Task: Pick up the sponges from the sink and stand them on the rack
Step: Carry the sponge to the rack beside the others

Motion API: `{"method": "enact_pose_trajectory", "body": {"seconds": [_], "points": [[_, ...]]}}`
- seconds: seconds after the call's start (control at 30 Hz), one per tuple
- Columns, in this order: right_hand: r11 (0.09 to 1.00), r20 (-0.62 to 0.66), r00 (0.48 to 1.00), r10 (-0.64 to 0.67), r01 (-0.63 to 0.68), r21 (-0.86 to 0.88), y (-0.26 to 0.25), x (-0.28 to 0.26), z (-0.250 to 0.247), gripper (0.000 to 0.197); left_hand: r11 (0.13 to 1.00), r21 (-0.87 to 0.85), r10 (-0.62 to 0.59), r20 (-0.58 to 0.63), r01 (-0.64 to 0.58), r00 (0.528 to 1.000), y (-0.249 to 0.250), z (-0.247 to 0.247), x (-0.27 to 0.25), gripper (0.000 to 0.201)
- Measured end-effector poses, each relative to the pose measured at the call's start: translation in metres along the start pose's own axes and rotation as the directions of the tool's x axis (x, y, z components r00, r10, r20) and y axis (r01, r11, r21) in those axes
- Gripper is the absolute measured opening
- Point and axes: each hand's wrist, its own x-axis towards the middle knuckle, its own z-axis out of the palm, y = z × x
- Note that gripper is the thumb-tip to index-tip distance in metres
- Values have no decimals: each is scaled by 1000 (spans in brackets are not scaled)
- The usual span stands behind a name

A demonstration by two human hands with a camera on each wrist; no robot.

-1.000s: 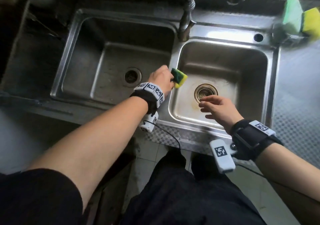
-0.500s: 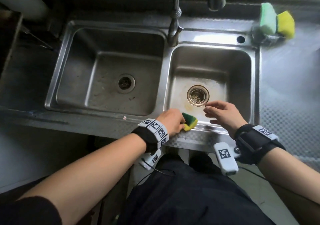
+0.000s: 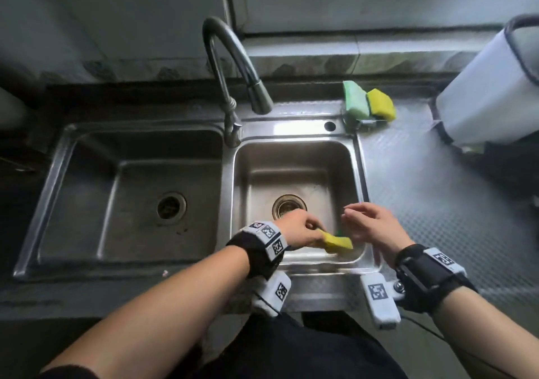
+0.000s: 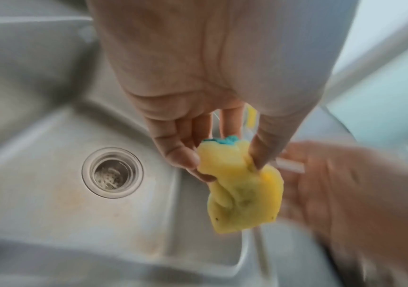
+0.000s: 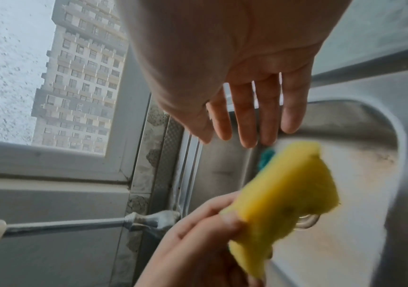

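Observation:
My left hand (image 3: 303,228) pinches a yellow sponge with a green scrub side (image 3: 337,243) over the near part of the right sink basin (image 3: 294,157). In the left wrist view the sponge (image 4: 244,186) hangs squeezed between thumb and fingers (image 4: 180,155). My right hand (image 3: 370,225) hovers just right of the sponge with fingers straight and spread, holding nothing; the right wrist view shows its fingers (image 5: 247,116) above the sponge (image 5: 284,194). Two sponges, a light green one (image 3: 354,100) and a yellow one (image 3: 380,104), stand on the rack (image 3: 364,122) at the sink's back right corner.
A curved faucet (image 3: 230,66) rises between the two basins. The left basin (image 3: 131,192) holds only its drain. A white bin (image 3: 493,87) stands on the textured steel counter (image 3: 437,189) at the right. A window runs along the back wall.
My left hand has carried the sponge from the divider between the basins rightward over the right basin, close to my right hand. The view has tilted up, showing faucet and window.

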Motion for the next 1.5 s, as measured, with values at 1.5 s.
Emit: {"method": "enact_pose_trajectory", "body": {"seconds": [1.5], "points": [[943, 5, 966, -259, 254, -213, -143, 234, -166, 30, 932, 290, -11, -578, 217, 816, 235, -71, 268, 27]]}}
